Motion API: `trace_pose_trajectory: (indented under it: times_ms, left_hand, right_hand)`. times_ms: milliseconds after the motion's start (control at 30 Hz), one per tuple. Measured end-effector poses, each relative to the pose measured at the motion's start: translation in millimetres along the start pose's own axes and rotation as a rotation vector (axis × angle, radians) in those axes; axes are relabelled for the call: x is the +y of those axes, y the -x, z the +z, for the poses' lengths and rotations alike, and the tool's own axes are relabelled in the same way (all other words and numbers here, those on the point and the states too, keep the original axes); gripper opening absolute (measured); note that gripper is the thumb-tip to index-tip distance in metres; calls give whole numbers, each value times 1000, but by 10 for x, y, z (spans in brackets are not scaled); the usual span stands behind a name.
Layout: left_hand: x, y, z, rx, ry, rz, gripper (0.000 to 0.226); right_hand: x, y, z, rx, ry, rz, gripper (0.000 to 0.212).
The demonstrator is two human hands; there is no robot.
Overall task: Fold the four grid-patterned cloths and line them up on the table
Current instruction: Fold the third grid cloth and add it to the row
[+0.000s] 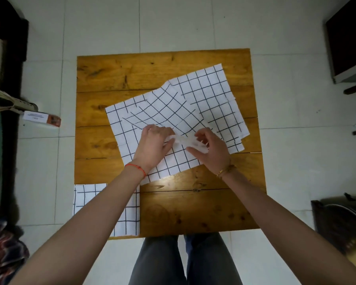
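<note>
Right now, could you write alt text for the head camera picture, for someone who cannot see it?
Seen from above, a person's left hand and right hand pinch a corner of cloth over a loose pile of grid-patterned cloths on a wooden table. One folded cloth lies at the table's near left corner.
</note>
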State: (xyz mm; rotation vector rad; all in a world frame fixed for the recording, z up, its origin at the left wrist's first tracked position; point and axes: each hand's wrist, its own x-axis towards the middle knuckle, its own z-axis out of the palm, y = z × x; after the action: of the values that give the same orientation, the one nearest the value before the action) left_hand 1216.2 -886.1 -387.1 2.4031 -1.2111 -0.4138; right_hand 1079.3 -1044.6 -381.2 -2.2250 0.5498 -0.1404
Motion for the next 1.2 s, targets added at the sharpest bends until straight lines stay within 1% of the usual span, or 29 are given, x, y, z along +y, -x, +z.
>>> trace_pose_trajectory:
  times_ms: [67,100,267,300,400,533,633,733,767,867,933,1033,1133,1200]
  left_hand:
    - [80,-46,-220,1,-17,18,12]
    - [119,-61,-331,3,-18,24,12]
    - [244,-96,-848,-14,-22,89,8]
    - [243,-91,-943,-15,-28,92,7]
    - [191,-56,-1190,-5,-81,48,6]
    - [151,54,-1517,79,-73,-8,14]
    - [192,123,-1777,139,-52,-4,19]
    - [291,217,-2009,187,-10,6,13]
    - [323,253,-2074,201,2,9,10]
    - [401,392,-2263,241,24,31,10]
    - [459,498,-2394,264,29,47,13]
    - [570,686,-2623,250,60,73,15]
    - [683,833,-2830,173,137,72,17]
    - [766,887,-2942,118,230,37,18]
  right_hand:
    - [-169,-67,-141,67,107,-55,24]
    - [-247,-99,-217,97,137,-71,20]
    - [-634,-167,-702,202,130,-109,22]
    - [-715,-164,-817,239,101,-103,22]
    - [-898,-153,-1150,345,-3,-10,22]
    - [-933,-133,-1464,372,12,68,30]
    - [-954,-101,-1630,402,12,86,33]
    - [-986,-33,-1770,397,38,82,38]
    - [-996,-3,-1813,386,46,87,35]
    - [-1051,139,-1926,351,27,97,14]
    - [-1064,256,-1987,332,-10,79,7]
    - [-1026,409,-2099,271,-92,73,10]
    - [-1031,539,-2231,192,-191,60,16]
    - [-1077,602,-2314,162,-248,48,21]
